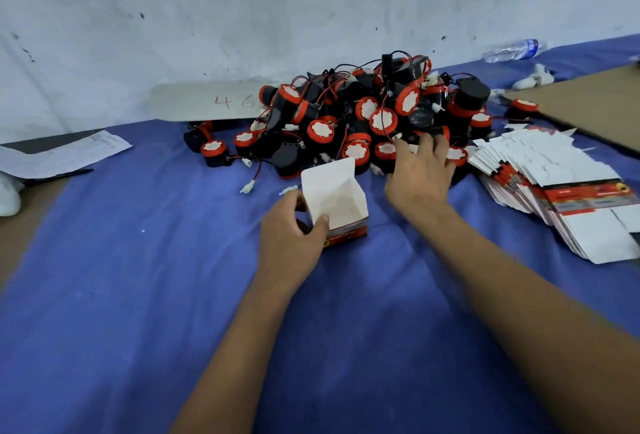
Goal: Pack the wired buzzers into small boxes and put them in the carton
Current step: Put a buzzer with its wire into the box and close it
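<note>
While the left hand point(294, 229) grips a small cardboard box point(337, 205) by its side, thumb curled over the open rim, the box stands upright on the blue cloth point(138, 295) with its white flap raised. Beyond it, the right hand point(420, 174) reaches into the pile of buzzers point(363, 115), round black bodies with red rims and thin wires, fingers spread over them. Flat unfolded boxes point(554, 184) fan out to the right, beside brown cardboard point(595, 101).

right hand point(420, 174) fingers point(426, 143) blurred, flat boxes point(568, 191) cut off right
</note>
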{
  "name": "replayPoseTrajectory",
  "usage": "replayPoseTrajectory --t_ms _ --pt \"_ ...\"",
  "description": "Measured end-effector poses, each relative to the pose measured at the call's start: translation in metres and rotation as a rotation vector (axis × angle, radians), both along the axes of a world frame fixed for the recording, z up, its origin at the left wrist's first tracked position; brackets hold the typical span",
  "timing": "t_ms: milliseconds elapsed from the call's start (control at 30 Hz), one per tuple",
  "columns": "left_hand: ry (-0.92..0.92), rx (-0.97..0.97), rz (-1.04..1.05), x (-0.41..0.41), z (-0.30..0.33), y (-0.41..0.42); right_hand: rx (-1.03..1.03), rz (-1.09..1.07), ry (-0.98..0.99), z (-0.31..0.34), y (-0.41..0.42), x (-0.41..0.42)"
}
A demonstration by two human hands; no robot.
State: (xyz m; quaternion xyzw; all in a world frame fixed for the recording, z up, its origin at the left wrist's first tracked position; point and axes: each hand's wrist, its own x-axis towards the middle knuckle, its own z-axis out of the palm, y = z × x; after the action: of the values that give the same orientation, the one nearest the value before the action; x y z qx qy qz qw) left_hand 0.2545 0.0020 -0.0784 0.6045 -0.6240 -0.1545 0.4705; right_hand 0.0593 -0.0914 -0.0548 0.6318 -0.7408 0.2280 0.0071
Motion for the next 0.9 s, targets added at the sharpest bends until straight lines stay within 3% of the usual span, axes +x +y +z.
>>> replayPoseTrajectory --t_ms 67,167,333,667,900 --pt "-0.011 -0.036 0.07 -0.015 0.004 -0.005 0.107 0.017 0.078 -0.001 -0.005 -0.009" --pt "0.037 -0.088 0.141 -0.038 0.011 -0.009 0.065 0.01 0.253 -0.004 -0.004 -0.018" --pt "0.017 -0.056 0.18 -0.048 0.01 -0.015 0.05 0.185 0.191 0.007 0.001 -0.027" --pt "-0.015 -0.04 0.405 -0.026 0.003 -0.008 -0.322 0.552 -0.564 0.019 0.046 -0.006" --pt "0.152 -0.061 0.361 -0.004 0.006 0.007 -0.307 0.774 -0.952 0.042 0.076 0.042"
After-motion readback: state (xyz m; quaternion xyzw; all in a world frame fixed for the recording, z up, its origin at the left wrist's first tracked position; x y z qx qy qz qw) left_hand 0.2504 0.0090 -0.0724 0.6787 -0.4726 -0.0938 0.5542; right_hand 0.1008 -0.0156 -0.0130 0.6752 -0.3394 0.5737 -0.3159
